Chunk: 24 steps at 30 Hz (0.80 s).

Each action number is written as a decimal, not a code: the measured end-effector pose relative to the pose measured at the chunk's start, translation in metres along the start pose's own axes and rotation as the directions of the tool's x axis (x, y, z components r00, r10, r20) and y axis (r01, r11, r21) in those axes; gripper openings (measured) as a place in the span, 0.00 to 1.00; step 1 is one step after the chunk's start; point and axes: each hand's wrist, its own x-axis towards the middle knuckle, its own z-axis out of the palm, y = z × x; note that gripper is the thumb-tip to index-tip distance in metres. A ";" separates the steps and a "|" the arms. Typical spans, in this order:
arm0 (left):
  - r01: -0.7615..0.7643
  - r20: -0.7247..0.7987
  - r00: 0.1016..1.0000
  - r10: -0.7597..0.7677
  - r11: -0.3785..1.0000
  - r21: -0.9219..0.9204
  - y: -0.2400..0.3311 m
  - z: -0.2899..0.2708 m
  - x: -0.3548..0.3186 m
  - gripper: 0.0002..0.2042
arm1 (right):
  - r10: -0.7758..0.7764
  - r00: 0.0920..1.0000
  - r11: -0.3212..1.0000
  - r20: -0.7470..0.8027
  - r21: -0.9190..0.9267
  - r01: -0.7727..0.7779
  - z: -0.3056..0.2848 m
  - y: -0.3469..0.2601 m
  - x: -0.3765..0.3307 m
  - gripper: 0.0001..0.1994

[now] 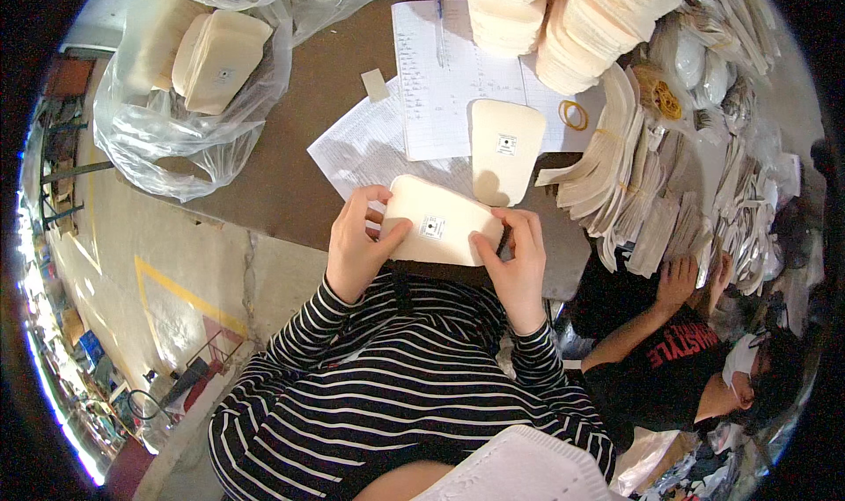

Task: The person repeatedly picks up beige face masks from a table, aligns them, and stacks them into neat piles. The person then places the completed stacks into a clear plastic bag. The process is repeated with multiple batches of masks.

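Between my hands, close to the table's near edge, is a cream-coloured flat pad [449, 204] with rounded corners and a small printed label. My left hand [356, 244] pinches its left end, thumb on top and fingers round the edge. Its right end is gripped by my right hand [516, 263], the thumb again on the upper face. What the fingers do beneath is hidden. A second labelled pad [512, 123] lies just beyond, partly on an open ruled notebook [431, 105] with handwriting. Printed paper sheets [356, 145] lie left of the notebook.
Tall stacks of similar pads [607, 17] stand at the far right. Bundles of grey-white strips [651, 184] crowd the right side, near yellow rubber bands [573, 115]. A clear plastic bag [189, 145] holds more pads at left. A co-worker's hand [678, 281] is at lower right.
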 end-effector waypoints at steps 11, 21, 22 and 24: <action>-0.298 -0.133 0.939 0.317 0.944 0.141 -0.003 -0.032 0.028 0.20 | -0.036 0.976 0.970 -0.217 -0.241 -0.018 0.005 0.037 0.062 0.26; -0.265 -0.016 0.946 0.324 0.743 -0.614 0.026 -0.024 0.033 0.39 | -0.348 0.928 0.867 -0.134 0.329 0.373 -0.043 -0.021 0.051 0.11; -0.174 0.069 0.949 0.307 0.696 -0.696 0.027 -0.020 0.033 0.43 | -0.360 0.930 0.842 -0.069 0.404 0.357 -0.047 -0.027 0.048 0.10; 0.029 0.272 0.919 0.284 0.640 -0.767 0.029 -0.022 0.033 0.46 | -0.379 0.924 0.817 0.053 0.489 0.307 -0.048 -0.029 0.045 0.09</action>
